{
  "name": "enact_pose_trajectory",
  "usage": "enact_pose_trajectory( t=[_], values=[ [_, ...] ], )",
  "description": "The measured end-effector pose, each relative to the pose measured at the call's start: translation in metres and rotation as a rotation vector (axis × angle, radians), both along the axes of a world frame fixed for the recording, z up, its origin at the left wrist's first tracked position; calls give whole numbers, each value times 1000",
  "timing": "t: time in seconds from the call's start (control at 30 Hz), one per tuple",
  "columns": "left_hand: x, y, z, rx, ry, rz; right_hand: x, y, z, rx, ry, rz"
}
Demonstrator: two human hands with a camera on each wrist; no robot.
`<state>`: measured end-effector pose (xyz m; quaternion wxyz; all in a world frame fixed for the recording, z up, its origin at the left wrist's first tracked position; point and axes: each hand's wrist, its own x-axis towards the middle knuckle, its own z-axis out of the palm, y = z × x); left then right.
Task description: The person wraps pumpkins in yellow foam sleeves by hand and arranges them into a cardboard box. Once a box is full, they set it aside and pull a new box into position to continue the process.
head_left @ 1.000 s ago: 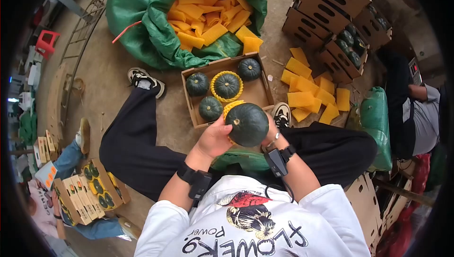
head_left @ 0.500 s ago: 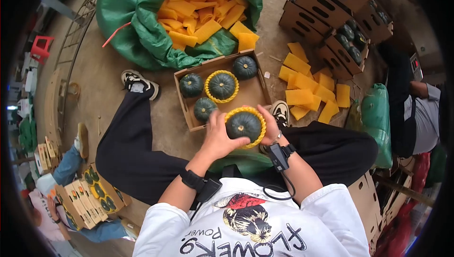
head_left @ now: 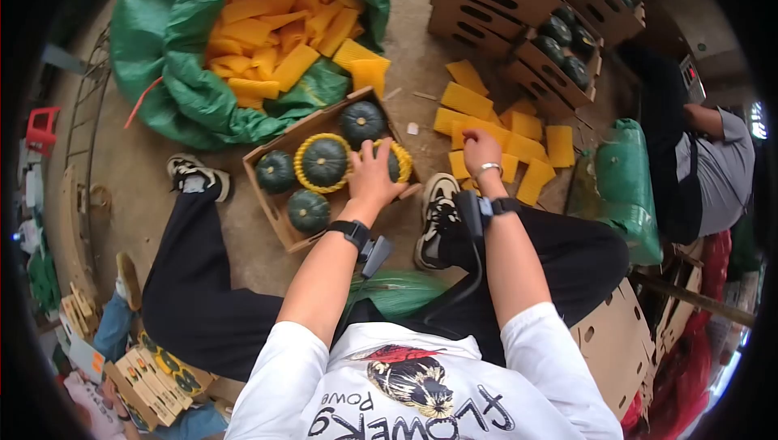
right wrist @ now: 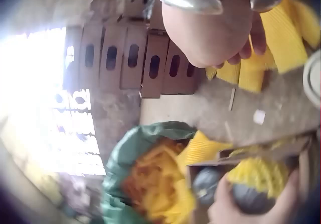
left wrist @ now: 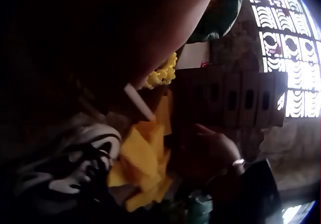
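In the head view my left hand [head_left: 371,181] grips a dark green pumpkin [head_left: 395,166] in a yellow foam net, at the right end of a cardboard box [head_left: 270,207]. The right wrist view shows the thumb and fingers around this netted pumpkin [right wrist: 256,179]. Beside it in the box sit another netted pumpkin [head_left: 326,162] and several bare ones, one of them a pumpkin [head_left: 362,122] at the back. My right hand [head_left: 483,151], wearing a silver bracelet, is over a pile of flat yellow foam nets [head_left: 525,147], fingers loosely bent and partly hidden.
A large green sack [head_left: 170,59] full of yellow foam nets stands behind the box. Stacked cartons [head_left: 486,6] rise at the back right, some holding pumpkins. A green wrapped bundle [head_left: 628,189] lies by my right knee. Other people sit at both sides.
The netted pumpkin held between both hands has gone into the box's right end with the left hand. My right hand has let go and moved right to the foam nets.
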<state>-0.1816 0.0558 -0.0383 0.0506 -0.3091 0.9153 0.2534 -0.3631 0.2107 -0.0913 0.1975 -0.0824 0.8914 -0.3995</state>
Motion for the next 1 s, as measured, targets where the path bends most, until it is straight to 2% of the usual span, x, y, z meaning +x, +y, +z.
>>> enact_pose_trajectory(
  t=[0.07, 0.1, 0.17, 0.23, 0.33, 0.4, 0.43, 0.5, 0.53, 0.57, 0.63, 0.67, 0.7, 0.77, 0.8, 0.83, 0.9, 0.93, 0.97, 1.0],
  values=[
    [-1, 7, -8, -112, -72, -26, -8, -7, 19, 594, 252, 468],
    [-1, 9, -1, -126, -133, -40, -7, -3, 10, 598, 251, 467],
    [1, 12, -3, -138, -148, -52, 4, 10, -25, 933, 638, 696],
    [5, 6, -7, -106, -152, -77, 8, 10, -26, 1093, 350, 817],
    [22, 4, -4, -119, -112, -159, 9, -3, 2, 1091, 443, 888],
    [35, 7, 24, -166, -153, -244, -4, -26, 25, 1013, 165, 787],
    [47, 9, 32, -170, -159, -240, 0, -31, 43, 1006, 164, 792],
    [79, 12, 44, 10, 209, -79, 23, -38, 82, 561, 199, 781],
    [94, 16, 53, 58, 208, -62, 37, -41, 99, 346, 188, 822],
    [104, 19, 67, 408, 236, 70, 60, -42, 113, 123, 146, 930],
    [125, 22, 84, 1110, 230, 199, 111, -36, 140, -62, -94, 1199],
    [133, 22, 87, 1204, 260, 159, 134, -32, 149, -16, -280, 1224],
    [139, 20, 84, 1196, 270, 157, 152, -27, 155, 32, -467, 1241],
    [149, 17, 69, 847, 444, -130, 167, -12, 139, -60, -909, 1076],
    [149, 15, 80, 891, 304, 21, 170, -12, 147, -96, -978, 1044],
    [150, 10, 84, 891, 304, 18, 172, -11, 144, -98, -976, 1043],
    [152, 0, 87, 1286, 42, 139, 168, -11, 138, -591, -685, 635],
    [153, 3, 81, 1372, 327, -2, 161, -16, 141, -819, -997, 295],
    [148, 6, 81, 1374, 346, -4, 158, -15, 148, -908, -1099, 250],
    [142, 10, 84, 1327, 530, 127, 163, -11, 141, -849, -1056, 370]
  ],
)
